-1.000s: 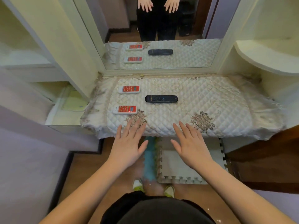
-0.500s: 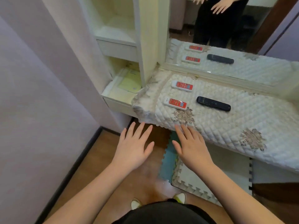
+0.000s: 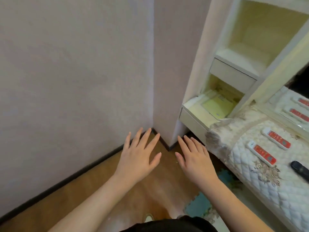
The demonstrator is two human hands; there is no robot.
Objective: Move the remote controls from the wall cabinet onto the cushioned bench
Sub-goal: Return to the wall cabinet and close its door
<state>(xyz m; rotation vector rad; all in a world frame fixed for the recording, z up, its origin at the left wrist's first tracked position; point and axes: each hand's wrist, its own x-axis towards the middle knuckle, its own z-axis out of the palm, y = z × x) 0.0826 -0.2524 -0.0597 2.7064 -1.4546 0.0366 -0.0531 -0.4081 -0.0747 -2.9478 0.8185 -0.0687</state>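
Two white remotes with red button panels lie on the quilted cushioned bench (image 3: pixel 260 195) at the right: the nearer one (image 3: pixel 262 154) and the farther one (image 3: pixel 276 138). A black remote (image 3: pixel 300 168) lies beside them, cut off by the right edge. My left hand (image 3: pixel 140 154) and my right hand (image 3: pixel 195 158) hover palm down with spread fingers over the wooden floor, left of the bench, holding nothing. The cream wall cabinet (image 3: pixel 234 71) stands behind the bench's left end.
An open drawer (image 3: pixel 207 108) with yellow paper sticks out of the cabinet's lower part. A mirror (image 3: pixel 299 108) behind the bench repeats the remotes. Pink walls meet in a corner ahead. Foam floor mats (image 3: pixel 200 206) lie under the bench edge.
My view has swung left, so the bench and remotes slid to the right edge and the wall corner fills the frame. Both hands stay spread and hold nothing.
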